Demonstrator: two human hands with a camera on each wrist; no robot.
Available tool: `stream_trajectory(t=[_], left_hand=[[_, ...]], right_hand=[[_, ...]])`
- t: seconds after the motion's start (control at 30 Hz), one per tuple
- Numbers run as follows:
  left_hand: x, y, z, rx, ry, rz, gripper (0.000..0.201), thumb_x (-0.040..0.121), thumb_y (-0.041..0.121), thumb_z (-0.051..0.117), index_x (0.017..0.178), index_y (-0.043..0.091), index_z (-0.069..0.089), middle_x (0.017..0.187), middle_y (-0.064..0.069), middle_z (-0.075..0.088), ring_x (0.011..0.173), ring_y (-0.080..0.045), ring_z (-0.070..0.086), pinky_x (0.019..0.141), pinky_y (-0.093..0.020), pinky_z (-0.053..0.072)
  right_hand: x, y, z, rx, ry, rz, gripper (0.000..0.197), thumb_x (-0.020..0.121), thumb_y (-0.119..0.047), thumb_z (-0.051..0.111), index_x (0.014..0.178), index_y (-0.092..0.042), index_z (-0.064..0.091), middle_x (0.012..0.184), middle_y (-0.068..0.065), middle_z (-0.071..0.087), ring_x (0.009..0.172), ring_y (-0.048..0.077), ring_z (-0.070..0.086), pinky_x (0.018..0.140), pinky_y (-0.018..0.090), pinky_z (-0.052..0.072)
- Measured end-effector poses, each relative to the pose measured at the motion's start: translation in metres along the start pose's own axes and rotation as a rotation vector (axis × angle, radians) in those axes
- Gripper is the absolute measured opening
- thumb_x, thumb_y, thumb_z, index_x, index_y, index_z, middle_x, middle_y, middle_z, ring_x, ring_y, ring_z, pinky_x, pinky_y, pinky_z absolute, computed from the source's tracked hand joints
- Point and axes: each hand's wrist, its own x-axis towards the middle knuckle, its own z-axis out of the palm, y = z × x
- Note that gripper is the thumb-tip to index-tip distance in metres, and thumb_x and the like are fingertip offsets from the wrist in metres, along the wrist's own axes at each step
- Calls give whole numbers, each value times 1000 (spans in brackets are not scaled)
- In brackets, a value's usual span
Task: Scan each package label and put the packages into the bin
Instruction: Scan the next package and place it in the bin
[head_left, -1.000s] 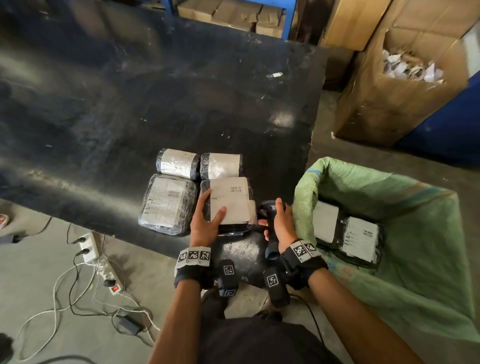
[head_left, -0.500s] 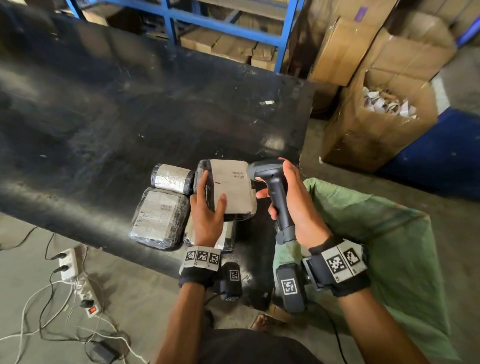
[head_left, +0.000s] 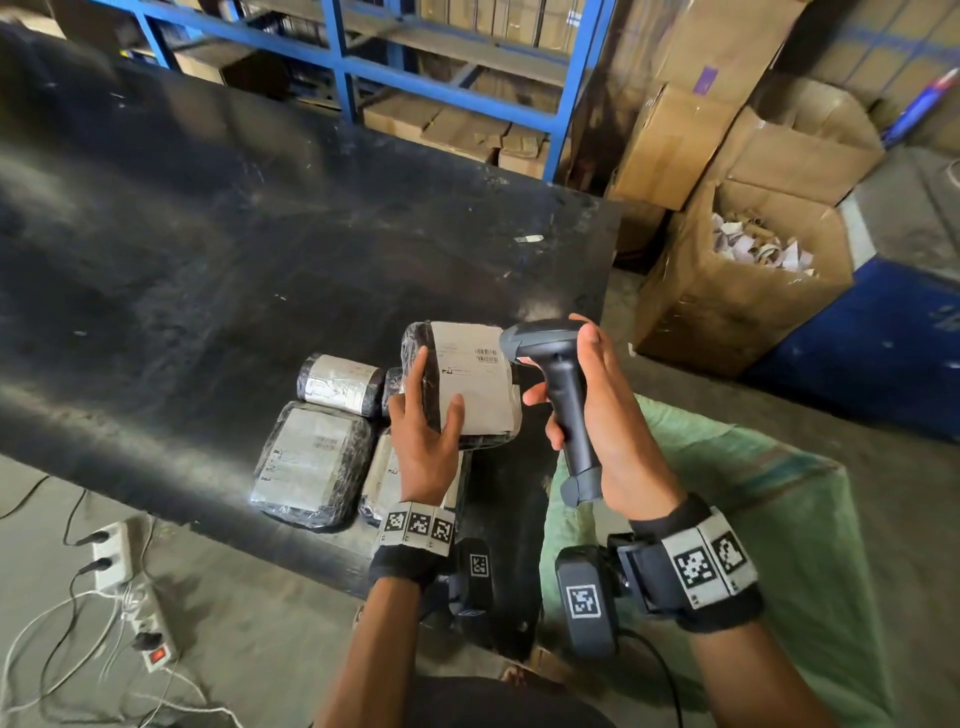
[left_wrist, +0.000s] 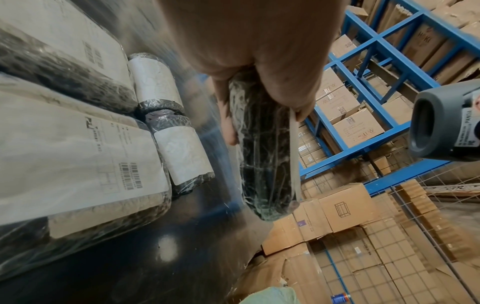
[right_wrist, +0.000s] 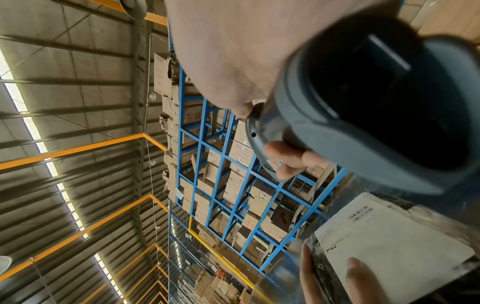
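Note:
My left hand (head_left: 423, 436) holds a black plastic-wrapped package (head_left: 467, 384) with a white label, lifted off the table and tilted, thumb on the label face. In the left wrist view the package (left_wrist: 262, 148) shows edge-on between thumb and fingers. My right hand (head_left: 597, 410) grips a dark grey barcode scanner (head_left: 561, 389) by its handle, its head beside the label's barcode. The scanner (right_wrist: 363, 98) fills the right wrist view, with the label (right_wrist: 389, 242) below it. Several wrapped packages (head_left: 311, 462) lie on the black table (head_left: 208, 234). The green sack bin (head_left: 753, 499) stands at the right.
Power strips and cables (head_left: 114, 582) lie on the floor at the lower left. An open cardboard box of paper scraps (head_left: 743, 270) stands beyond the bin. Blue shelving (head_left: 441, 67) with cartons stands behind the table.
My left hand lifted the package off the table and tilted it up. My right hand raised the scanner from the table edge to the label.

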Motion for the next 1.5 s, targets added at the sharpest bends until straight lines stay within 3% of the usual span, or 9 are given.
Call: stream_trajectory(t=[0.33, 0.53, 0.87, 0.97, 1.07, 1.13, 1.27, 1.4, 1.5], left_hand=[[11, -11, -5, 12, 3, -29, 68, 96, 19, 67, 156, 24, 36, 133, -5, 50, 103, 17, 41, 91, 8, 25], [18, -31, -26, 71, 18, -83, 68, 97, 22, 65, 156, 29, 34, 139, -12, 54, 117, -11, 43, 104, -34, 41], [27, -51, -70, 64, 33, -139, 68, 96, 20, 66, 155, 32, 35, 136, -10, 52, 122, -19, 51, 99, -16, 41], [32, -55, -76, 32, 11, -128, 68, 96, 21, 67, 155, 34, 36, 137, -7, 51, 125, -20, 53, 101, -20, 45], [37, -54, -78, 32, -22, -113, 67, 97, 17, 66, 155, 28, 36, 141, -8, 50, 127, -19, 52, 94, -5, 42], [41, -50, -78, 37, -42, -112, 67, 97, 18, 66, 156, 28, 36, 137, -2, 48, 125, -18, 50, 96, -14, 43], [49, -51, -70, 37, -120, -97, 68, 97, 25, 65, 156, 34, 33, 141, 3, 49, 129, -22, 50, 107, -47, 48], [47, -48, -52, -46, -217, -123, 70, 91, 44, 62, 154, 45, 30, 147, 0, 50, 134, -20, 51, 107, -55, 50], [41, -39, -35, -85, -256, -98, 70, 92, 43, 63, 154, 42, 32, 149, 3, 50, 136, -17, 50, 109, -53, 48]], right_hand=[[17, 31, 1, -60, 101, 101, 40, 102, -45, 33, 140, -33, 35, 118, 9, 66, 63, 13, 67, 33, 21, 43], [27, 116, -2, -201, 252, 379, 44, 100, -52, 34, 138, -30, 38, 109, 9, 69, 49, 11, 64, 33, 21, 42], [31, 217, 16, -179, 351, 445, 39, 101, -42, 37, 138, -28, 34, 114, 9, 63, 68, 22, 65, 35, 23, 44], [40, 257, 15, -92, 422, 429, 35, 97, -42, 44, 130, -41, 34, 120, 12, 59, 89, 32, 67, 62, 44, 60], [58, 339, -10, -107, 428, 431, 40, 88, -49, 51, 125, -52, 37, 131, 12, 55, 107, 38, 64, 89, 61, 52], [53, 312, 0, -150, 425, 462, 44, 90, -47, 52, 131, -52, 36, 138, 15, 51, 120, 36, 57, 103, 56, 44], [38, 240, 12, -327, 389, 447, 58, 102, -30, 41, 153, -14, 20, 154, 17, 33, 141, 31, 35, 117, 39, 25], [28, 204, 12, -479, 349, 234, 57, 101, -39, 40, 154, -28, 20, 152, 16, 36, 139, 31, 37, 117, 45, 27], [27, 166, 3, -415, 313, 56, 53, 102, -39, 38, 152, -38, 23, 144, 9, 45, 126, 17, 49, 96, 21, 42]])
